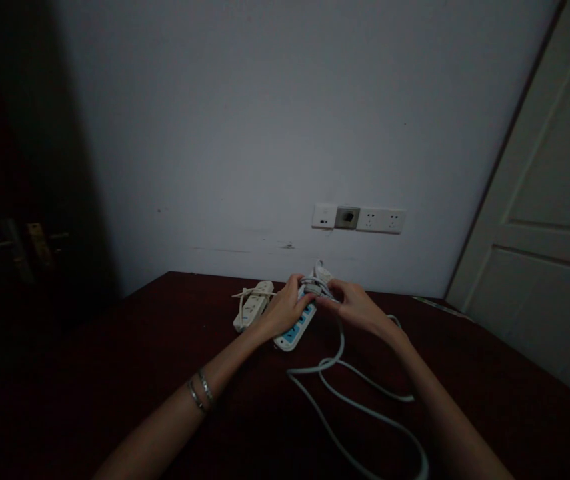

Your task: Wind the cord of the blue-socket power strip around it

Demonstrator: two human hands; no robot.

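A: Cream plastic, item one: a power strip (253, 305) lying on the dark red surface (115, 373), far side, near the wall. Its own cord is already wound round the body and tied off. Count: one bundled strip.

B: And next to it?

A: Item two: a white power strip with blue sockets (295, 329), flat on the surface just right of the cream one. The person's left hand (285, 310) rests over its far end, fingers closed down on the body to pin it. Two thin bracelets (201, 390) sit on that wrist.

B: The other hand?

A: The right hand (357, 307) meets the left over the top end of the strip, fingers pinched together on a few turns of the white cord (355, 393). The exact pinch is too small to read finely.

B: How far along does the winding look?

A: Judged from the lie of things: only a few loops are gathered at the strip. Most of the cord lies slack, in open curves across the surface toward the person. So one strip is done and the second barely begun.

B: Anything else to list?

A: On the wall, one row of outlet plates (359, 218), three side by side, the middle one darker. One pale door (549, 253) at the right edge.

B: Totals?

A: Two power strips, one loose cord, two hands, two bracelets, three wall plates, one door.
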